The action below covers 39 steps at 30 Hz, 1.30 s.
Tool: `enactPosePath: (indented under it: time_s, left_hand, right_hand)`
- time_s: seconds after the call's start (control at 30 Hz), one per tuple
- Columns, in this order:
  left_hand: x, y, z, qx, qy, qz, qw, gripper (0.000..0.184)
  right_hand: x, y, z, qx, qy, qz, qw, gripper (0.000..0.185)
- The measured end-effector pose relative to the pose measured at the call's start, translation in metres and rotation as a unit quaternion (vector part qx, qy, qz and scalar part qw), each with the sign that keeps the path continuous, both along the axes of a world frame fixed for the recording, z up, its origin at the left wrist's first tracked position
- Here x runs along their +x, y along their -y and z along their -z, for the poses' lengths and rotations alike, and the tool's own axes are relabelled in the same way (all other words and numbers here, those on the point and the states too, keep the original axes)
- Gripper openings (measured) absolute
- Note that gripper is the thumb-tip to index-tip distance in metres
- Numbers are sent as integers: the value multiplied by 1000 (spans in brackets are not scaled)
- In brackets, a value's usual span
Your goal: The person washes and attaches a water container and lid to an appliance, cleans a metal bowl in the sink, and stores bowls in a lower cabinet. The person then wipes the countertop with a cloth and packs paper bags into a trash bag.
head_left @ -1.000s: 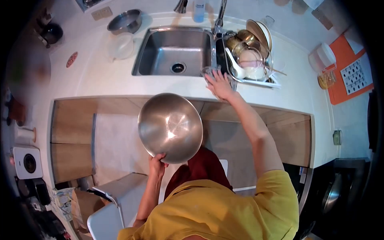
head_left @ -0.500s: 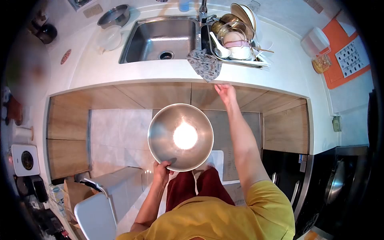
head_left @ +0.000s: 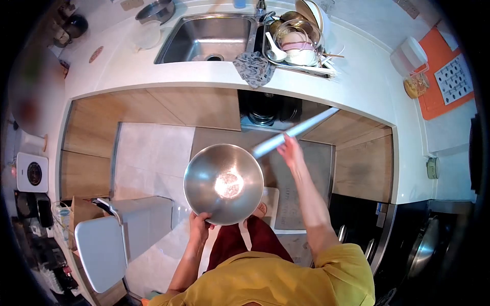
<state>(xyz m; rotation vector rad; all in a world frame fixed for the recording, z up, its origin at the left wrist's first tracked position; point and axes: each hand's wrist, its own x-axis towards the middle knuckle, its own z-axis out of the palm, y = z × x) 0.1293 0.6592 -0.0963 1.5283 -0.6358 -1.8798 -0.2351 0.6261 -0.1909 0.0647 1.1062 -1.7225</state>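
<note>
Clock centred on the stainless steel mixing bowl [head_left: 224, 178], 12 at the top of the view. The bowl hangs above the floor, just in front of the wearer's dark red trousers [head_left: 227, 248], its hollow facing the camera and a bright reflection inside.

Left hand [head_left: 200, 226]: at 7 o'clock, fingers closed on the rim, thumb lapping over it.

Right hand [head_left: 291, 152]: at 2 o'clock, arm extended, fingers curled narrowly on the edge of a cupboard door [head_left: 312, 123]. Door stands open, seen nearly edge-on, its near end just beside the bowl's rim.

Cupboard interior, 1 o'clock: dark cookware [head_left: 262, 109]; exact kinds cannot be told.

Bench [head_left: 163, 76], above the cupboards: metal sink [head_left: 217, 33] at 12; crumpled grey patterned cloth [head_left: 254, 70] between 12 and 1, draped at the sink's near right corner; stacked crockery [head_left: 297, 53] at 1; translucent bowl [head_left: 145, 34] at 11, beside a metal pot [head_left: 155, 12].

Floor, 8 o'clock: bin with a white lid [head_left: 99, 255].
</note>
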Motion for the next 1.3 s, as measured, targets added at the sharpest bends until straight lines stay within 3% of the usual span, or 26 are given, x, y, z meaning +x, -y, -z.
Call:
enactPosePath:
  time_s: [0.1, 0.13, 0.2, 0.27, 0.33, 0.47, 0.57, 0.63, 0.67, 0.7, 0.73, 0.77, 0.8, 0.83, 0.87, 0.9, 0.93, 0.97, 1.0, 1.17, 1.3]
  left_hand:
    - [-1, 3, 7, 14, 5, 11, 1000, 23]
    - [-5, 5, 7, 19, 4, 26, 999, 27]
    - [-15, 13, 16, 29, 8, 31, 999, 27]
    - [-28, 24, 29, 41, 32, 48, 997, 28]
    - [-40, 37, 46, 68, 7, 65, 996, 29]
    - [-65, 67, 73, 69, -33, 121, 990, 29]
    - [-82, 82, 98, 35, 10, 137, 990, 29]
    - [-92, 92, 125, 46, 11, 145, 988, 29]
    - [-99, 97, 141, 53, 12, 148, 987, 30]
    - [-106, 101, 159, 51, 4, 148, 988, 31]
    - [-116, 105, 176, 51, 3, 146, 988, 31]
    - [-123, 109, 195, 72, 15, 141, 987, 33]
    - [-131, 114, 215, 91, 26, 135, 986, 35]
    - [-141, 118, 232, 90, 41, 134, 986, 34]
    - [-147, 120, 253, 89, 43, 131, 986, 34]
    - [-152, 122, 276, 81, 54, 136, 986, 34]
    - [-158, 125, 300, 71, 63, 141, 985, 35]
    - [-163, 129, 316, 44, 46, 139, 988, 39]
    - [-166, 132, 335, 40, 47, 136, 989, 39]
    - [-176, 144, 433, 25, 66, 159, 985, 50]
    - [-181, 152, 482, -15, 64, 169, 983, 44]
  right_hand:
    - [-6, -93, -17, 135, -107, 15, 985, 32]
    - [-9, -120, -33, 202, -167, 30, 964, 29]
    - [-35, -173, -26, 224, -199, 87, 950, 19]
    - [-79, -230, -17, 391, -371, 12, 842, 21]
    - [-109, -250, -29, 423, -461, -8, 780, 24]
    - [-105, -240, -44, 487, -437, -80, 752, 27]
    - [-84, -232, -22, 485, -641, -71, 590, 23]
    - [-58, -192, -25, 550, -742, 5, 383, 46]
    - [-47, -158, -38, 563, -754, 41, 335, 65]
    - [-39, -130, -43, 506, -772, 79, 376, 66]
    - [-36, -97, -44, 376, -808, 111, 440, 62]
    - [-28, -64, -39, 379, -790, 83, 476, 56]
    - [-42, -43, 0, 292, -798, 79, 521, 50]
    - [-54, -17, 47, 244, -754, 95, 603, 43]
    - [-67, 8, 100, 226, -642, 79, 728, 39]
    - [-79, 41, 139, 233, -563, 47, 792, 39]
    - [-100, 63, 196, 224, -534, 14, 815, 42]
    - [-127, 85, 283, 261, -555, 1, 790, 45]
    - [-145, 113, 331, 273, -356, -32, 893, 44]
    - [-178, 211, 437, 285, -209, -51, 934, 59]
    - [-206, 260, 485, 250, -35, -114, 961, 70]
